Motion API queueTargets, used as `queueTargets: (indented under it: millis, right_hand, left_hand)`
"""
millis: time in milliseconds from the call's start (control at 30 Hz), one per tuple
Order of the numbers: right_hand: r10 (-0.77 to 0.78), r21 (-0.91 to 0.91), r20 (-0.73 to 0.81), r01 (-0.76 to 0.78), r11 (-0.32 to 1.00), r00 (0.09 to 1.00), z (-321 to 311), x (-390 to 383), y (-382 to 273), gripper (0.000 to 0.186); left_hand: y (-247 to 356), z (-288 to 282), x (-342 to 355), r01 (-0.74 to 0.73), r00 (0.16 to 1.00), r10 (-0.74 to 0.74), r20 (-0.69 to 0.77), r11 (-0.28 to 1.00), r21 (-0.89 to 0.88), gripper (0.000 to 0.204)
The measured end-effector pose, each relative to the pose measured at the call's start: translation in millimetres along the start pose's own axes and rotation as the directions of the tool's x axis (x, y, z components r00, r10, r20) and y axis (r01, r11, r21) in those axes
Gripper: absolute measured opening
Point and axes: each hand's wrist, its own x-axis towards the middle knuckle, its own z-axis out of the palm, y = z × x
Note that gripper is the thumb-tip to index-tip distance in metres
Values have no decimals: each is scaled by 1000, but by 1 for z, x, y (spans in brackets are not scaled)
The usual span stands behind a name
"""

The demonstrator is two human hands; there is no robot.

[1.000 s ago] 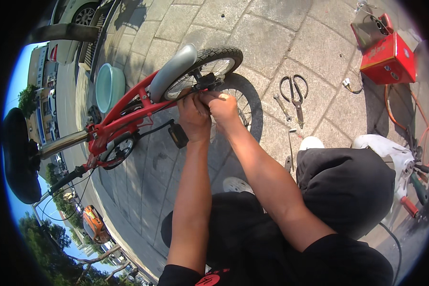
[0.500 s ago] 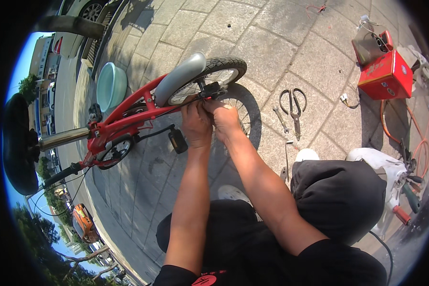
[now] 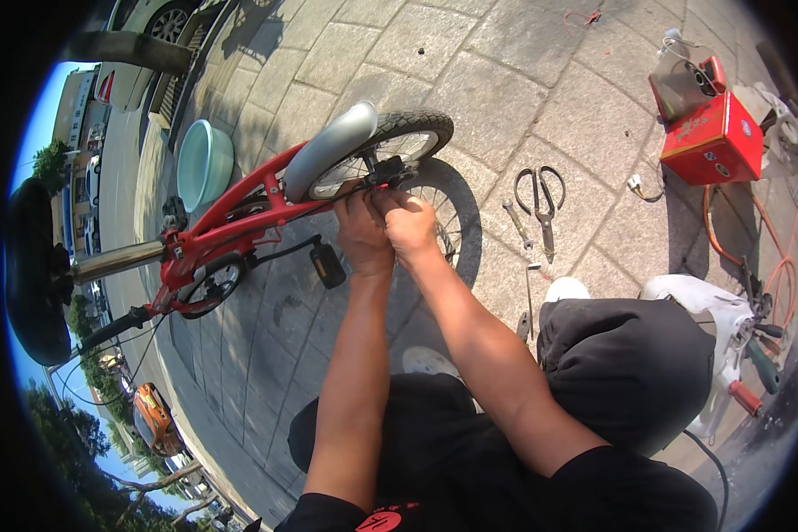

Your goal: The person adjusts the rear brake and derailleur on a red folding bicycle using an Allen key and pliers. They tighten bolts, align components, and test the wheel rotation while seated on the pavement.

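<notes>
A red bicycle (image 3: 208,232) with a black saddle (image 3: 28,266) extends across the left half of the head view. Its right-hand wheel (image 3: 421,131) has a silver fender (image 3: 332,146) and a black fitting (image 3: 390,173) at the hub. Just below that hub, my left hand (image 3: 363,230) has its fingers curled at the red frame. My right hand (image 3: 406,222) is closed against it, thumb and fingers pressed together by the axle. What the fingertips of both hands hold is hidden. A black pedal (image 3: 326,264) hangs beside my left wrist.
Right of the hands, scissors (image 3: 545,213), a wrench (image 3: 517,222) and a thin tool (image 3: 529,297) lie on paving. Farther right are a red box (image 3: 709,142), cables, hoses and a white jug-like object with tools (image 3: 727,319). A teal basin (image 3: 204,164), parked cars and a road are leftward.
The view has shifted slightly, so the scene sits a little lower than a second ago. Both hands stay at the wheel hub with little visible movement of the fingers.
</notes>
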Motion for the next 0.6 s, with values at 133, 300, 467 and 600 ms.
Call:
queueTargets:
  millis: [133, 300, 467, 600]
  right_hand:
    - [-66, -104, -12, 64, 993, 998, 1, 1, -1, 26]
    - [-113, -160, -68, 101, 982, 991, 3, 5, 4, 25]
    - [-112, -95, -67, 105, 990, 992, 6, 4, 14, 28]
    - [-132, -95, -76, 124, 988, 988, 1, 18, 22, 28]
  left_hand:
    - [4, -2, 0, 32, 999, -31, -19, 999, 11, 16]
    - [3, -5, 2, 70, 997, -71, 20, 997, 22, 17]
    - [2, -8, 1, 90, 996, -91, 19, 996, 24, 17]
    - [1, 1, 4, 31, 999, -31, -23, 1000, -5, 17]
